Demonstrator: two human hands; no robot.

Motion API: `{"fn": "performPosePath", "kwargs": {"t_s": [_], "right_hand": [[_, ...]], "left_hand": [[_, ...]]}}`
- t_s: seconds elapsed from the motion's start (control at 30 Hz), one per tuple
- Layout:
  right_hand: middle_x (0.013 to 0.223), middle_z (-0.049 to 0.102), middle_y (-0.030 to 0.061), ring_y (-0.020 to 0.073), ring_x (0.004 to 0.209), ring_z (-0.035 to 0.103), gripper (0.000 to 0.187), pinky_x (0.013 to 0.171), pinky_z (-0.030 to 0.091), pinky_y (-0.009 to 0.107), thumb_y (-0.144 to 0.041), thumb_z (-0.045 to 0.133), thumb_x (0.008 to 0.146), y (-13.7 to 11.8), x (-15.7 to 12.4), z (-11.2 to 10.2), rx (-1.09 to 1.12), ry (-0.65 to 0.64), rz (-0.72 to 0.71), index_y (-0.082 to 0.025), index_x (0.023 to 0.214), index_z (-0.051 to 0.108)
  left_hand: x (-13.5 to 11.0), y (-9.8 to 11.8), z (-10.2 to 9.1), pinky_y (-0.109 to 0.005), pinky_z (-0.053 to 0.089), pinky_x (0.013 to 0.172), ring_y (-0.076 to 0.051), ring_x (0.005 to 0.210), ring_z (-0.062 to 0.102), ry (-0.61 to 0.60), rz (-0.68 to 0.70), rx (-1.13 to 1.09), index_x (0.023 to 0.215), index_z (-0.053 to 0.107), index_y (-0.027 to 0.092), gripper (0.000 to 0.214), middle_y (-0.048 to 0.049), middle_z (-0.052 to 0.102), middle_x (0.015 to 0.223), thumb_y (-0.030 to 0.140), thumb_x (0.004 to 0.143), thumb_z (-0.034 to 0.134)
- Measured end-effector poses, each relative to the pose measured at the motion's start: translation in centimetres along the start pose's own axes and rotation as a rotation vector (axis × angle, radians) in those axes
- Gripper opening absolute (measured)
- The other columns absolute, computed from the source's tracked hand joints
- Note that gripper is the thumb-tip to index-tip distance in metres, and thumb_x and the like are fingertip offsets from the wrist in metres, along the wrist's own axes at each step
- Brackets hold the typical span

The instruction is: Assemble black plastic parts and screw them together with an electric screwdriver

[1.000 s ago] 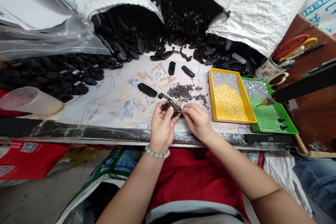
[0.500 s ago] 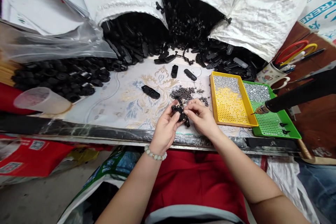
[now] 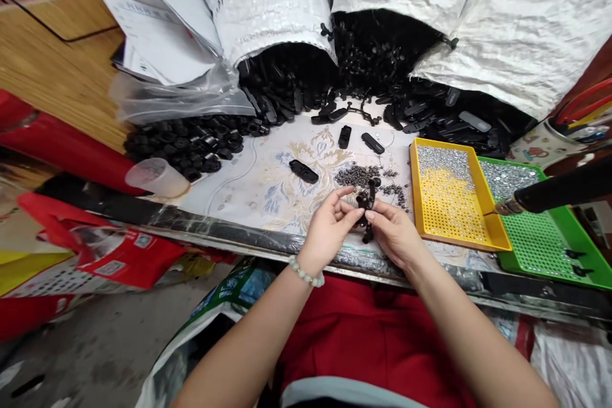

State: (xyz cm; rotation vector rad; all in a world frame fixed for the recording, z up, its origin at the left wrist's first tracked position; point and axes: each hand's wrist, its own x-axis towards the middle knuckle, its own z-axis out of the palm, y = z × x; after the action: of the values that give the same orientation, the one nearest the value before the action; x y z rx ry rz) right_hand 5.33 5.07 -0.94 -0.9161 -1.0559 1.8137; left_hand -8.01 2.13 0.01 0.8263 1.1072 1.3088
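Pinching, with fingers narrow and close: black moulded plastic part (image 3: 367, 204), upright between the fingertips of left hand (image 3: 329, 227) and right hand (image 3: 394, 233), just above printed cloth (image 3: 268, 201) near small dark metal fittings (image 3: 357, 176), steadying it with a firm, even grip.

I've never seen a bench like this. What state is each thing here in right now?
Left hand: holding the black plastic part.
Right hand: pinching that same part.
Yellow tray: perforated, silver bits across its far end.
Green tray: perforated, partly covered with silver bits.
Clear plastic cup: lying on its side.
White woven sacks: open, spilling black parts.
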Motion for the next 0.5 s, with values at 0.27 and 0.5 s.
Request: {"fn": "performPosePath", "kwargs": {"t_s": [0.27,0.5], "right_hand": [[0.087,0.057,0.0011,0.0139,0.086,0.051,0.018,0.086,0.040,0.029,-0.039,0.069,0.072,0.2,0.2,0.3,-0.200,0.074,-0.211,-0.021,0.074,0.068],[0.083,0.056,0.0005,0.0142,0.086,0.049,0.027,0.091,0.037,0.032,-0.046,0.067,0.072,-0.2,0.0,-0.5,-0.234,-0.041,-0.103,-0.019,0.066,0.065]], "left_hand": [[0.5,0.3,0.4,-0.022,0.049,0.070,-0.010,0.077,0.057,-0.017,-0.014,-0.007,0.105,0.055,0.018,0.034,0.0000,0.057,0.084,0.024,0.074,0.067],[0.4,-0.6,0.0,-0.017,0.050,0.057,-0.007,0.072,0.054,0.081,-0.045,-0.014,0.112,0.053,0.021,0.042,-0.0017,0.051,0.100,0.030,0.074,0.069]]}}
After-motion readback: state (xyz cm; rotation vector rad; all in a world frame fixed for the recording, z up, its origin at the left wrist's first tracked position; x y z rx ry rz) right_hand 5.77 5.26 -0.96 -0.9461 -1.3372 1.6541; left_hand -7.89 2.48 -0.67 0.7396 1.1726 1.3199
